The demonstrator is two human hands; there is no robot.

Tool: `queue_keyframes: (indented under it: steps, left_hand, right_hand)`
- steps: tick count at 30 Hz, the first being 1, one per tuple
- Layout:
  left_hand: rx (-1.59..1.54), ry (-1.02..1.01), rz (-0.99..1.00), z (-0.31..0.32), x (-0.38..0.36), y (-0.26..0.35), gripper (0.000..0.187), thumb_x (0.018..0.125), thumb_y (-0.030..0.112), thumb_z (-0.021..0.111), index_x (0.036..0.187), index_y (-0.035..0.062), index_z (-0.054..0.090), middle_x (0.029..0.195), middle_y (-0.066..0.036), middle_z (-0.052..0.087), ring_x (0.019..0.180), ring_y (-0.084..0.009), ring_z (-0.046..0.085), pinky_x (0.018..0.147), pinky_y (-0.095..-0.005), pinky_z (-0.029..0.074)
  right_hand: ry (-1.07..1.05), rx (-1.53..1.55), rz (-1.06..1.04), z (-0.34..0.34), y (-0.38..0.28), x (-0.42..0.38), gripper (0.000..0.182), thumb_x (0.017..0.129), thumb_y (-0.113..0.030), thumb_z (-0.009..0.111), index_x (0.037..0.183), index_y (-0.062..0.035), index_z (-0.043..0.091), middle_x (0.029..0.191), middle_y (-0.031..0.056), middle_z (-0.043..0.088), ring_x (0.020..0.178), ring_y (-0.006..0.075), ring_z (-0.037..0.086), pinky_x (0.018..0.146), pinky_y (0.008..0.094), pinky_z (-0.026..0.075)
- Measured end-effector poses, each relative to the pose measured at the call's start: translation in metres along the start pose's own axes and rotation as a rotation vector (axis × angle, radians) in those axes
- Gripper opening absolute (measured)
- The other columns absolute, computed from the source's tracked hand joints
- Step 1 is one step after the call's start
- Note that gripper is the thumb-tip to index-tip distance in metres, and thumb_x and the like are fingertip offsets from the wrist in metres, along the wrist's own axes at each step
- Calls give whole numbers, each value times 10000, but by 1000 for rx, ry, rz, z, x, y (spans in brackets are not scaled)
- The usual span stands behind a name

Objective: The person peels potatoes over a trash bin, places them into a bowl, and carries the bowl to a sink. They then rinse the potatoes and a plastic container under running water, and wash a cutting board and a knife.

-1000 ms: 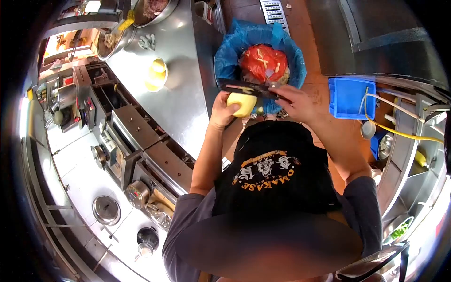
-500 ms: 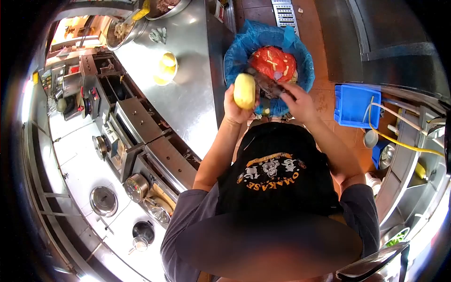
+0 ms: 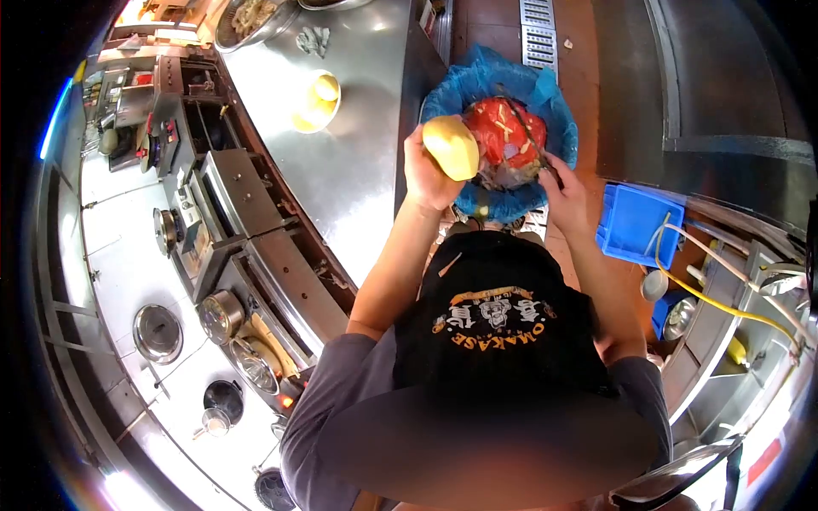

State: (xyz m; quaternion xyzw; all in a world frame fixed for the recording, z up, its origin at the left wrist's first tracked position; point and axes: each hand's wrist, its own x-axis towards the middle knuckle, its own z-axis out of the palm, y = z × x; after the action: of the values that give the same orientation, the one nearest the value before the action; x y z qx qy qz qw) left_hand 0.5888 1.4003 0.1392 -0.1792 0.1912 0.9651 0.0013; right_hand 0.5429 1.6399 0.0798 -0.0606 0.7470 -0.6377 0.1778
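Observation:
My left hand (image 3: 429, 175) is closed around a pale yellow peeled potato (image 3: 452, 147), held up over the left rim of the bin. My right hand (image 3: 564, 198) grips the handle of a dark knife (image 3: 530, 128). The blade shows nearly edge-on, pointing up and away over the bin, apart from the potato. Beneath both hands is a round bin lined with a blue plastic bag (image 3: 561, 128). Inside it lie a red plastic bag (image 3: 487, 128) and pale peelings.
On the steel counter (image 3: 366, 111) to my left stands a bowl of yellow peeled pieces (image 3: 319, 98), with a crumpled cloth (image 3: 313, 41) farther back. A blue crate (image 3: 635, 226) and a yellow hose (image 3: 724, 308) are at my right. A floor drain grate (image 3: 538, 38) lies beyond the bin.
The potato has tilted from upright to slanting in my left hand. The knife, blurred and close to the potato before, has swung away to the right and now points outward.

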Motion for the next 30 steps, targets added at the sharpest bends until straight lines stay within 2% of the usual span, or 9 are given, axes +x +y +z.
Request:
queue_keyframes:
  steps: [3,6,9,12,14,16,19,25,30]
  left_hand:
    - [125,198,-21,8,-5,-15,580,937,583,322,1190,112,545,1051,-118,637,902,-302,623,733,-422,510]
    - [254,215,-63,-5,-15,-28,577,942,603,334,1194,131,549,1080,-63,639,919,-238,622,691,-360,513]
    - [306,278,-49,-25,-17,-37,560,963,582,322,1185,121,550,1026,-82,647,821,-226,629,589,-342,480]
    - [324,146,-215,-32,-28,-33,599,935,619,366,1175,105,558,982,-97,650,774,-240,632,558,-307,449]
    - [289,177,-217,-28,-29,-32,663,896,674,397,1182,96,556,959,-105,652,750,-251,631,548,-293,428]
    - [211,124,-270,-26,-29,-25,672,892,683,400,1190,101,555,972,-103,651,774,-247,631,561,-303,438]
    - [252,230,-253,-16,-24,-25,661,901,678,388,1193,109,557,983,-94,650,805,-246,631,571,-310,445]
    - [112,245,-226,-39,-16,-44,508,962,537,324,1153,130,560,988,-64,641,825,-236,616,555,-306,441]
    - [111,91,-256,-36,-19,-32,682,905,687,351,1205,102,532,971,-92,633,801,-253,626,551,-300,444]
  right_hand:
    - [-103,-260,-132,2,-43,-1,323,886,-120,619,1198,-37,614,1104,144,635,994,261,625,866,310,475]
    - [-173,-465,-608,1,-52,3,368,819,-96,659,1185,-100,636,1016,120,632,923,308,614,805,380,495]
    - [-256,-600,-667,3,-62,7,381,801,-97,664,1180,-126,642,1032,113,630,944,316,607,813,388,496]
    - [-255,-520,-628,-4,-43,27,367,813,-99,653,1178,-124,640,1054,112,628,971,328,601,827,385,493]
    - [-302,-371,-438,-16,-3,31,338,843,-139,634,1180,-123,636,1087,121,630,987,329,601,840,390,489]
    - [-426,-656,19,-26,29,34,327,873,-196,613,1191,-123,630,1130,134,628,1008,320,602,856,396,483]
    - [-327,-361,175,-24,21,5,333,889,-134,602,1217,-76,606,1118,136,615,979,272,611,859,322,473]
    - [-223,-543,-570,6,-30,-4,347,891,-241,612,1216,-119,618,1093,166,625,981,327,607,848,373,475]
    - [-349,-341,-46,-11,62,5,361,903,-225,596,1244,-108,603,1088,168,632,999,337,607,861,353,475]
